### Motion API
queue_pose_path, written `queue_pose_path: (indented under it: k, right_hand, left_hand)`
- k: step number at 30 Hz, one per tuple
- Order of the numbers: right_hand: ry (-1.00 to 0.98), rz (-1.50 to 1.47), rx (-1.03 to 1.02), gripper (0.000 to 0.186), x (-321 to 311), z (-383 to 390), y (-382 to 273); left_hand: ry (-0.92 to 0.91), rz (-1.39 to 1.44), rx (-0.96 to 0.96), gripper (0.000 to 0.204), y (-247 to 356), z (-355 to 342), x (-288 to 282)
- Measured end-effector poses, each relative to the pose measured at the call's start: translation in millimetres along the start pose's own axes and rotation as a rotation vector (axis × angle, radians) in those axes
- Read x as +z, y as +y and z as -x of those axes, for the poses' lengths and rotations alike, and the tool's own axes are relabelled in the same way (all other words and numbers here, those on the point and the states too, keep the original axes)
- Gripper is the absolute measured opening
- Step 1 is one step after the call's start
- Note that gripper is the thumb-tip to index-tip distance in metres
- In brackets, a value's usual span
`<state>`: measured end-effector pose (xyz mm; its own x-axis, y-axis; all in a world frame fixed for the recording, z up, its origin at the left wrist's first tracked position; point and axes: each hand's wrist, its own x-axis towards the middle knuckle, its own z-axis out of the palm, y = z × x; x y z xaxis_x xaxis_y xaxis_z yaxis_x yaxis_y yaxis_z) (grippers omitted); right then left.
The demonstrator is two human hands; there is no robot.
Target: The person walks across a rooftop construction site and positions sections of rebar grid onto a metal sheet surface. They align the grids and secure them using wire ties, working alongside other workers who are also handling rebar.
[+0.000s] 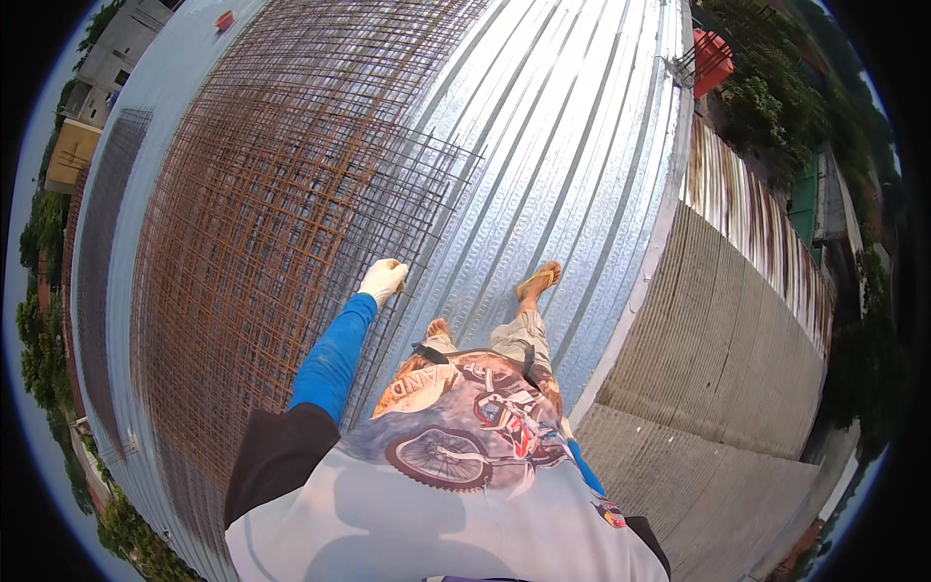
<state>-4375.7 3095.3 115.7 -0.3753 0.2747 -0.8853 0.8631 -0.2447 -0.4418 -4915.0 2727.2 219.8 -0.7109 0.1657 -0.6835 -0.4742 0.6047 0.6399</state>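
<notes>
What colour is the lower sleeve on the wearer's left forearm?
The left forearm sleeve is bright blue; it shows best in the head view.

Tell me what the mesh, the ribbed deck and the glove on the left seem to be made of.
Mesh: probably steel bars with a dull finish; the rusty brown colour suggests it.
Ribbed deck: likely galvanised sheet metal, shiny; the silvery surface and strong glare point that way.
Glove: perhaps knitted cotton, matte off-white; the weave is too small to confirm.
</notes>
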Motion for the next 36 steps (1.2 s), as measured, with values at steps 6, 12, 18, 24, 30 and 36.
queue_pose_path:
  k: [6,12,18,24,30,36]
  right_hand:
    - [0.062,-0.037,0.026,0.038,-92.5,-149.7,-208.6]
    - [0.174,0.088,-0.125,0.031,-210.0,-246.8,-484.3]
    - [0.194,0.226,-0.254,0.039,-257.9,-329.2,-648.8]
    - [0.027,0.324,-0.198,0.039,-225.7,-378.0,-705.5]
    - [0.055,0.115,-0.001,0.028,-226.9,-395.9,-707.5]
    - [-0.262,0.789,-0.557,0.020,-322.0,-477.3,-656.5]
  left_hand:
    - [-0.088,-0.023,-0.390,0.027,29.1,-22.3,56.8]
    - [-0.091,-0.168,-0.519,0.032,70.6,-4.7,111.5]
    - [-0.109,-0.100,-0.439,0.036,159.0,-70.0,139.8]
    - [-0.046,-0.188,-0.363,0.039,222.4,-185.5,129.4]
    - [-0.103,-0.320,-0.416,0.042,281.6,-317.3,104.6]
    - [0.183,-0.305,-0.094,0.045,412.2,-410.4,72.8]
